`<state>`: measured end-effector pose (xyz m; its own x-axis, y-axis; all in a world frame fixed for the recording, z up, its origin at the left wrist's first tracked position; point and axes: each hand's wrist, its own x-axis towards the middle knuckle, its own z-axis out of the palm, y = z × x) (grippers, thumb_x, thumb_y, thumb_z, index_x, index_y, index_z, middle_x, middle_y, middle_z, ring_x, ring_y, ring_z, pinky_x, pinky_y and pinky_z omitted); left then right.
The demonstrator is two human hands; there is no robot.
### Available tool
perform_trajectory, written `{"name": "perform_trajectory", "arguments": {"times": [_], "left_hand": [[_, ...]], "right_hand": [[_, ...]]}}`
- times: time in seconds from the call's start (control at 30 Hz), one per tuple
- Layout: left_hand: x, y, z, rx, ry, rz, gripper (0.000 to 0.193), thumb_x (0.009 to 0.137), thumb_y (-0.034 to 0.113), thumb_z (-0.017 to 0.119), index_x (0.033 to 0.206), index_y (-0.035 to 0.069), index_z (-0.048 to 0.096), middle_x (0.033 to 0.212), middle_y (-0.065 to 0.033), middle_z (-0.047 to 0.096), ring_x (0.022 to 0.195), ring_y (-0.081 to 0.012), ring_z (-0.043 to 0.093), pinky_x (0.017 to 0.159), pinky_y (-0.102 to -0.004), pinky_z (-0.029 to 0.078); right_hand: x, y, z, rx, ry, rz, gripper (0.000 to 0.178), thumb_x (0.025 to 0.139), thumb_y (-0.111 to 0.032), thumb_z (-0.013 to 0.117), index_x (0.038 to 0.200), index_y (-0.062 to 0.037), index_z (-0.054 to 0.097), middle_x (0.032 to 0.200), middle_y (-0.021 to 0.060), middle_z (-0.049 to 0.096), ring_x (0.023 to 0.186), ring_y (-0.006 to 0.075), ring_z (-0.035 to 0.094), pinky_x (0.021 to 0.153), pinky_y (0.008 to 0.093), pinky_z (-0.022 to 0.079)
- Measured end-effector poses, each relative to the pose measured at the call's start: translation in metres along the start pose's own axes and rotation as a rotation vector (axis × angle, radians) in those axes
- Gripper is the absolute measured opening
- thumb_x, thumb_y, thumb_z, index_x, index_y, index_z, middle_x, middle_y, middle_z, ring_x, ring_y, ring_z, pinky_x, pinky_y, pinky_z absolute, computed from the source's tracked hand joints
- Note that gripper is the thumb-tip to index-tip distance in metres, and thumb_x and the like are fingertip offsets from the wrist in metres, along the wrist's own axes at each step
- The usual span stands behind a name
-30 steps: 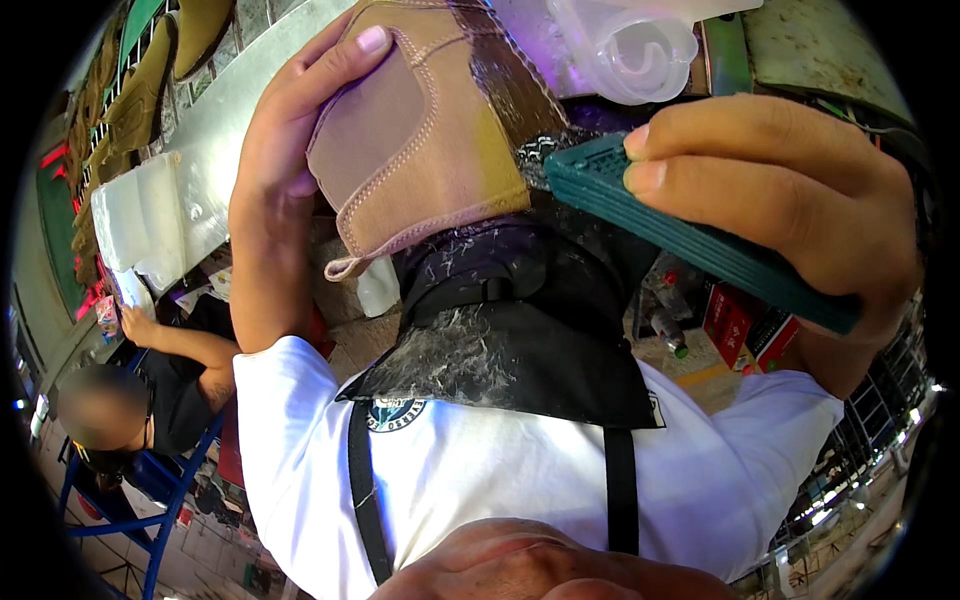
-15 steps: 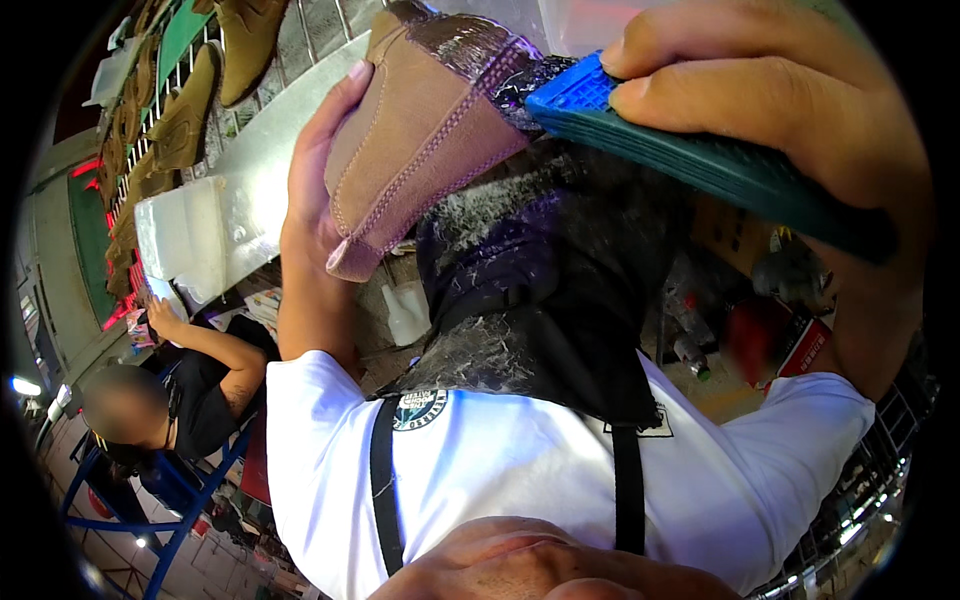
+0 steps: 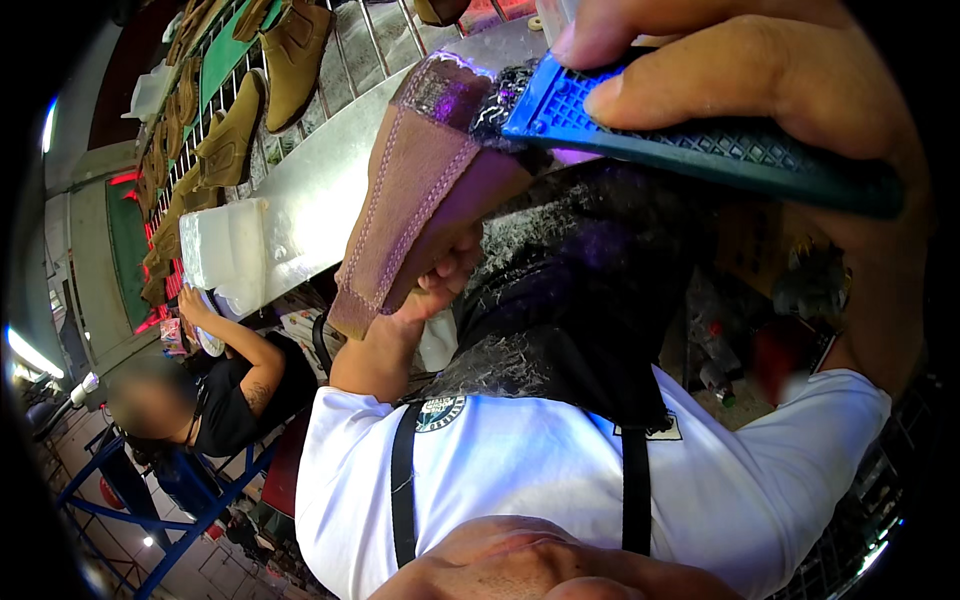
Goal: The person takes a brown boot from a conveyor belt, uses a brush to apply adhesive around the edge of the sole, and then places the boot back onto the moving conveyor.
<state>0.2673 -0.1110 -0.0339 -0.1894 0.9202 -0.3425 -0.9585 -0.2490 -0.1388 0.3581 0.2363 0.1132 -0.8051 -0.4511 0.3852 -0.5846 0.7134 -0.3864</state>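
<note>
My left hand (image 3: 448,278) is closed around a brown boot upper (image 3: 425,185) with double rows of stitching, its fingers showing under the right side. At the upper's far end runs a dark, wet-looking glossy band. My right hand (image 3: 745,85) grips a brush (image 3: 690,140) with a blue textured head and a dark green handle, thumb and finger pressed on the blue part. The brush's dark, coated bristles (image 3: 500,105) touch the glossy band. Whether a sole lies under the upper cannot be made out.
Several tan boots (image 3: 297,60) stand on a wire rack (image 3: 375,40) at the far left. A pale board (image 3: 315,185) with a translucent plastic container (image 3: 225,250) lies in front of it. Another person (image 3: 235,390) sits at left. A fibre-flecked black apron (image 3: 570,290) covers my front.
The boot upper has turned and tilted, and my left hand has gone from its left side to its underside. The brush has moved slightly left along the dark band.
</note>
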Motion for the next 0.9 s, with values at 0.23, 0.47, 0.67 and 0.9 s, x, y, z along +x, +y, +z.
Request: {"name": "perform_trajectory", "arguments": {"times": [0.23,0.47,0.67,0.9], "left_hand": [[-0.008,-0.029,0.012,-0.086,0.148,-0.045,0.047,0.097,0.025,0.066,0.13,-0.006,0.053,0.089,-0.0177,0.054,0.065,-0.0227,0.058,0.04,-0.0222,0.046],[-0.002,-0.038,0.024,-0.105,0.142,-0.082,0.044,0.101,0.026,0.059,0.132,-0.005,0.053,0.085,-0.018,0.054,0.059,-0.0204,0.056,0.038,-0.022,0.044],[-0.01,-0.037,0.008,-0.104,0.116,-0.017,0.044,0.103,0.03,0.056,0.131,-0.004,0.054,0.084,-0.0177,0.055,0.057,-0.0214,0.056,0.034,-0.0265,0.043],[0.003,-0.007,0.023,0.528,0.277,0.418,0.053,0.103,0.034,0.059,0.142,0.0,0.052,0.123,-0.0184,0.066,0.106,-0.0246,0.067,0.091,-0.0353,0.055]], "right_hand": [[-0.01,-0.004,0.006,0.004,-0.002,-0.029,0.025,0.089,-0.011,0.072,0.109,0.0044,0.073,0.11,0.0232,0.073,0.096,0.0307,0.075,0.083,0.0367,0.061],[-0.014,0.001,0.015,0.038,0.0,-0.036,0.025,0.089,-0.009,0.073,0.11,0.0044,0.073,0.11,0.023,0.073,0.096,0.0308,0.075,0.084,0.0371,0.061],[-0.025,0.017,0.043,0.282,0.042,-0.086,0.025,0.089,-0.009,0.073,0.11,0.0043,0.074,0.11,0.0227,0.073,0.097,0.0308,0.075,0.084,0.0374,0.061],[-0.064,0.009,0.087,1.555,0.384,0.466,0.041,0.093,-0.013,0.072,0.127,0.0081,0.065,0.096,0.0197,0.075,0.085,0.0279,0.076,0.07,0.0354,0.064]]}}
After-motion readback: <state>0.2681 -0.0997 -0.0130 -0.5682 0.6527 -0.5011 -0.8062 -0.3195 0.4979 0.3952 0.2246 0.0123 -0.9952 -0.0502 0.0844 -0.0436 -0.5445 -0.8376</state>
